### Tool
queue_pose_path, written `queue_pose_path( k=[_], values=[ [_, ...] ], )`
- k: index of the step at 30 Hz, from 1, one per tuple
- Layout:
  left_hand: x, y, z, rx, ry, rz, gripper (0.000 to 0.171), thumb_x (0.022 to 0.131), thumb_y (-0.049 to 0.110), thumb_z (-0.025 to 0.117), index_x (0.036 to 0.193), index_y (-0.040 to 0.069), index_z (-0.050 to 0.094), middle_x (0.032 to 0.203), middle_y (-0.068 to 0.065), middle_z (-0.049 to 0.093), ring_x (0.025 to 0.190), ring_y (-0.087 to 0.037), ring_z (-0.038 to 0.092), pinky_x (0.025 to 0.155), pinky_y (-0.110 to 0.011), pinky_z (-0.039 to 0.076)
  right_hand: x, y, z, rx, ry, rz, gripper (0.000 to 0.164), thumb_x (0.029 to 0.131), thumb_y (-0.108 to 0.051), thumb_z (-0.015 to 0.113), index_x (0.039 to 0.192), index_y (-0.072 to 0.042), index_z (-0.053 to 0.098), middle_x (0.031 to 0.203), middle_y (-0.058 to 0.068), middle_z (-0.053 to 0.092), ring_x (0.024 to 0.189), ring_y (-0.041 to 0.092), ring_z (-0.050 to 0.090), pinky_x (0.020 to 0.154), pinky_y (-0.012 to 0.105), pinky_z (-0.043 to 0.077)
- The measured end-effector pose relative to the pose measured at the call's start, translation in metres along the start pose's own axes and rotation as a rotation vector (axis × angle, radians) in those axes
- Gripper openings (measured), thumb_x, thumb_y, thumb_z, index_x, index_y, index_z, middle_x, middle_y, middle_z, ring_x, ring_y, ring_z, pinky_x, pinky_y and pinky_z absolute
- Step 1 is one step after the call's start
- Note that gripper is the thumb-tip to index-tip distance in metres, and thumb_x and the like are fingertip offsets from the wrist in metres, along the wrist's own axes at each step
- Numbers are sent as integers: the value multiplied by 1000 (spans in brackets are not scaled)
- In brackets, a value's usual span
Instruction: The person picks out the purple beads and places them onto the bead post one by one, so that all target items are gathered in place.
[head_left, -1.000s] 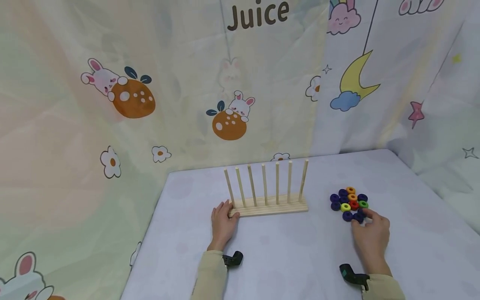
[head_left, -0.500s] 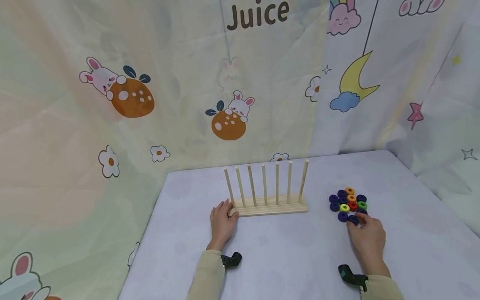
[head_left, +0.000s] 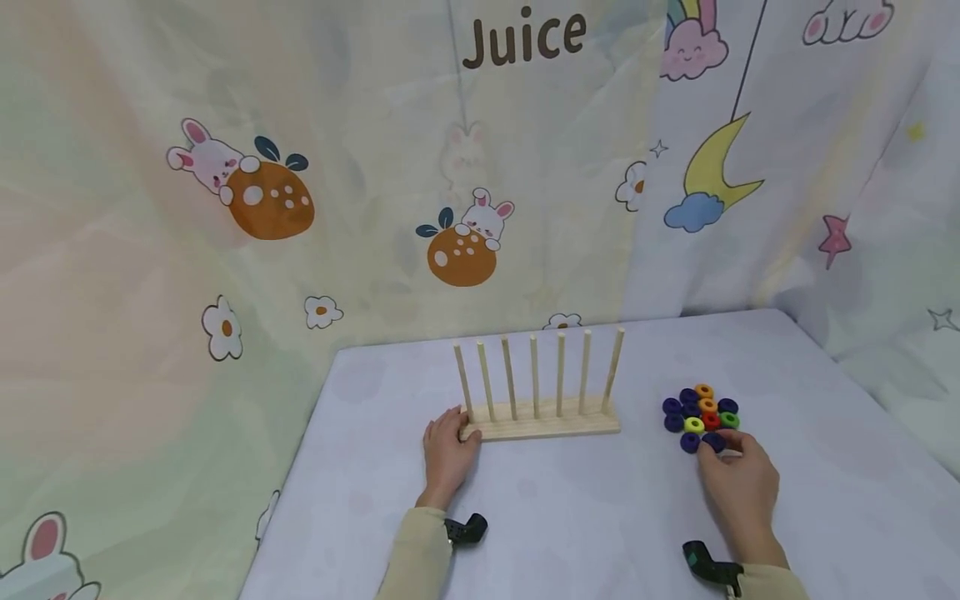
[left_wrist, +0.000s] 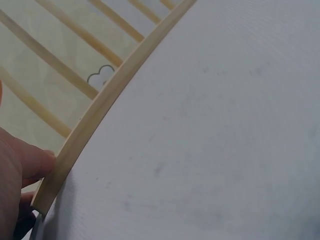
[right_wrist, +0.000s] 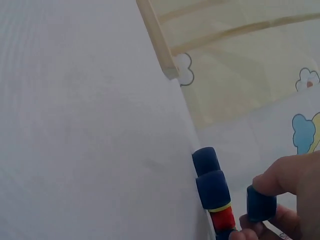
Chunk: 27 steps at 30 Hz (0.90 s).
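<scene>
A pale wooden peg rack (head_left: 547, 422) with several upright dowels stands on the table. My left hand (head_left: 447, 457) grips the rack's left end, thumb on the front edge; the left wrist view shows the thumb (left_wrist: 37, 159) against the base (left_wrist: 82, 132). To the right, my right hand (head_left: 744, 490) pinches a dark blue ring bead (right_wrist: 261, 204) between thumb and fingers, at the near side of a cluster of beads. In that cluster lie several dark blue beads (head_left: 673, 422), orange beads (head_left: 708, 405), a yellow bead (head_left: 693, 425), a red bead (head_left: 710, 421) and a green bead (head_left: 729, 420).
A white cloth-covered table (head_left: 570, 508) carries everything. Behind it hangs a printed curtain (head_left: 375, 167) with rabbits and flowers, close to the table's back edge. Black wrist cameras (head_left: 468, 530) sit at both cuffs.
My right hand has shifted slightly left, and the pinched blue bead now looks raised a little. The left hand stays on the rack. The head view has tilted slightly.
</scene>
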<state>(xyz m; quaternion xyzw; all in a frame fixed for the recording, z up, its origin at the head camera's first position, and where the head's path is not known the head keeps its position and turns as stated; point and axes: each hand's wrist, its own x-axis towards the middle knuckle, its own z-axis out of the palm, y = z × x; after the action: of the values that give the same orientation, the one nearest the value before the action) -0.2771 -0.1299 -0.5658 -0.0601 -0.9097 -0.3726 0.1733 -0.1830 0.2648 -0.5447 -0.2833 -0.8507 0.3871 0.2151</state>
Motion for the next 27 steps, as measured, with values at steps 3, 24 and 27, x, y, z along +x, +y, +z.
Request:
queue_pose_path(
  k=[3, 24, 27],
  values=[
    [-1, -1, 0, -9, 6, 9, 41, 82, 20, 74, 118, 1, 67, 132, -12, 61, 127, -34, 50, 113, -56, 23, -4, -3, 3, 53, -32, 1, 41, 89, -25, 67, 121, -2, 61, 115, 19, 64, 67, 8, 56, 55, 20, 39],
    [-10, -1, -4, -7, -50, -24, 65, 77, 28, 82, 131, 1, 58, 133, -15, 60, 130, -34, 47, 116, -52, 21, -41, -43, 46, 155, -257, -57, 44, 87, -18, 72, 125, -4, 55, 115, 17, 61, 68, 13, 54, 52, 21, 44],
    [-8, 1, -5, -7, -39, 2, 65, 77, 27, 83, 130, 0, 59, 132, -16, 60, 130, -36, 47, 116, -52, 22, -43, -49, 51, 164, -293, -68, 42, 86, -18, 72, 122, -4, 56, 114, 17, 61, 68, 12, 54, 52, 21, 44]
  ],
)
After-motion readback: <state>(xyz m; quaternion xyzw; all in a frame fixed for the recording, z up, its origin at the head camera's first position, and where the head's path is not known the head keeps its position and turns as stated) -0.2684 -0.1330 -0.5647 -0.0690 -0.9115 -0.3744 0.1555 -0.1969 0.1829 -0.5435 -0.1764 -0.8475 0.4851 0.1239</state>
